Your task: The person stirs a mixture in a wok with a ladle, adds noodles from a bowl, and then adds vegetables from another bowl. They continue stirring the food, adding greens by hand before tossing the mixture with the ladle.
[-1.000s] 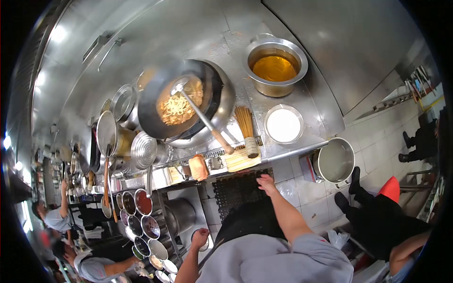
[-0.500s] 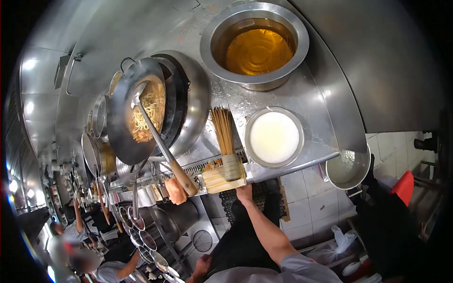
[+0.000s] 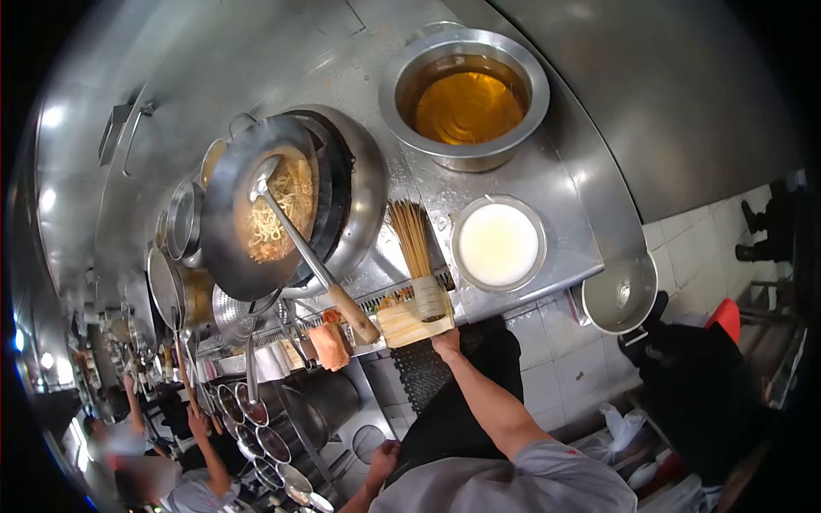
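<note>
My right hand (image 3: 445, 341) touches the edge of a folded yellow cloth (image 3: 402, 328) at the counter's front; its fingertips are hidden there. On that cloth rests the handle of a bamboo wok brush (image 3: 410, 248), bristles pointing away from me. My left hand (image 3: 385, 458) hangs low beside my body, fingers curled in, with nothing visible in it. Left of the brush, a steaming wok (image 3: 227, 222) holds noodles (image 3: 291, 201) in brown broth. A ladle (image 3: 299, 244) lies across it, its wooden handle over the counter edge. Neither hand touches the ladle.
A wide metal pot of amber liquid (image 3: 534, 96) and a bowl of white liquid (image 3: 498, 244) stand on the steel counter. A metal pot (image 3: 652, 295) sits off its right end. An orange cloth (image 3: 327, 345) hangs at the edge. Co-workers are at lower left; a dark-clothed person is at right.
The whole view has shifted slightly. My left hand has moved a little up and right; my right hand stays at the cloth. At lower left, a co-worker's hand has risen.
</note>
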The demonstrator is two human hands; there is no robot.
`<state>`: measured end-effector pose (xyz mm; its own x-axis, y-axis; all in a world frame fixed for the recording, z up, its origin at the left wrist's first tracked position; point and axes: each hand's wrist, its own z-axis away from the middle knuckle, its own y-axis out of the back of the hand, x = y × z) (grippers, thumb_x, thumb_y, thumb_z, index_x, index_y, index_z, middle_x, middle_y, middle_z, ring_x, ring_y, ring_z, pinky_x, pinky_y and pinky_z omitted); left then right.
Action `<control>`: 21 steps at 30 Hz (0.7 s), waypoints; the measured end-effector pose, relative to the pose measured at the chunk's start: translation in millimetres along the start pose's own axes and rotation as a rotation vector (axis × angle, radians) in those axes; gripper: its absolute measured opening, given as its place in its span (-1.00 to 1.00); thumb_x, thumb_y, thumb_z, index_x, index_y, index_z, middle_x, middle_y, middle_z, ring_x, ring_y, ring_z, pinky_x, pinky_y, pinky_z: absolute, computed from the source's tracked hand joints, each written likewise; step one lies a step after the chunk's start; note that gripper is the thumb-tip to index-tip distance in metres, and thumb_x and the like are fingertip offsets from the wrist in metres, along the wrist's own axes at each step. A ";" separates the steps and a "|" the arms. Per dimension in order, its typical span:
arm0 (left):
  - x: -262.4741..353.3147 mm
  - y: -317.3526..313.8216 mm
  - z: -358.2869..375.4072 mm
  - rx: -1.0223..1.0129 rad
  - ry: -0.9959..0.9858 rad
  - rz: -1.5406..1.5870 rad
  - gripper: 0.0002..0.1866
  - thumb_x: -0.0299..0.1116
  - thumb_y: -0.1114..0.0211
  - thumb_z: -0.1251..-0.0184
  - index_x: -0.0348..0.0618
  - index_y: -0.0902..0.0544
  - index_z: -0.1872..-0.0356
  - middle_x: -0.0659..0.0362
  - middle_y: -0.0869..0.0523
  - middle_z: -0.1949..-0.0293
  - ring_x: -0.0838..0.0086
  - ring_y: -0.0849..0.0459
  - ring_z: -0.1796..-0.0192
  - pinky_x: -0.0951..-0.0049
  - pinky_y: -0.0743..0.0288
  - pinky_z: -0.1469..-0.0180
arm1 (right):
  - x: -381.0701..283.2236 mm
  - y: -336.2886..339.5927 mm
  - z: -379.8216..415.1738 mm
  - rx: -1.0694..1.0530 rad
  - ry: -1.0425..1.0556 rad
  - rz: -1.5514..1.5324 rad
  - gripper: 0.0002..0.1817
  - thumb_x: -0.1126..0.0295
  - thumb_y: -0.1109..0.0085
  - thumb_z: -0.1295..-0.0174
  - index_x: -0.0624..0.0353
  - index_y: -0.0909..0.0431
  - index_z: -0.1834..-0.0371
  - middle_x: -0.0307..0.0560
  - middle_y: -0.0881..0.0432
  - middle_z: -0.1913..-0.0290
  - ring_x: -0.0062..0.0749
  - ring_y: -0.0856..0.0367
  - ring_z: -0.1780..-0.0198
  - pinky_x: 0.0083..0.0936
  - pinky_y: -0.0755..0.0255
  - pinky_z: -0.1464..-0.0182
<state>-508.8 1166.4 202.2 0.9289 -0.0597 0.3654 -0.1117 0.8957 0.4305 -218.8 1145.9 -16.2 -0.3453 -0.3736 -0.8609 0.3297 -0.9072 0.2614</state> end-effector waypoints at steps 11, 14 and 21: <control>66.5 -15.8 7.5 0.153 0.299 0.222 -0.76 -0.31 -0.11 -0.19 -0.26 -0.61 0.26 0.24 -0.63 0.41 0.59 -0.52 0.30 0.54 -0.40 0.22 | -6.7 7.2 -12.7 -0.205 -0.059 0.211 -0.55 0.14 -0.06 -0.08 0.13 -0.41 -0.01 0.06 -0.46 -0.06 -0.13 -0.36 -0.14 -0.31 -0.26 -0.12; 81.4 -26.1 6.4 0.172 0.229 0.209 -0.75 -0.29 -0.12 -0.20 -0.27 -0.61 0.26 0.21 -0.64 0.41 0.58 -0.53 0.31 0.54 -0.39 0.23 | -18.3 6.4 -18.7 -0.230 -0.105 0.209 -0.54 0.14 -0.06 -0.08 0.13 -0.41 -0.02 0.05 -0.46 -0.07 -0.13 -0.36 -0.14 -0.31 -0.26 -0.12; 111.0 -35.2 13.8 0.221 0.371 0.290 -0.74 -0.25 -0.13 -0.20 -0.26 -0.61 0.28 0.21 -0.64 0.45 0.60 -0.52 0.34 0.53 -0.38 0.24 | -29.0 8.3 -18.3 -0.293 -0.164 0.218 -0.53 0.13 -0.07 -0.08 0.13 -0.41 -0.03 0.05 -0.45 -0.07 -0.14 -0.36 -0.14 -0.32 -0.25 -0.13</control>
<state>-406.6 1122.1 239.0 0.9068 0.3734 0.1959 -0.4180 0.7355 0.5331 -190.0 1152.7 3.0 -0.3674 -0.5985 -0.7119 0.6392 -0.7185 0.2742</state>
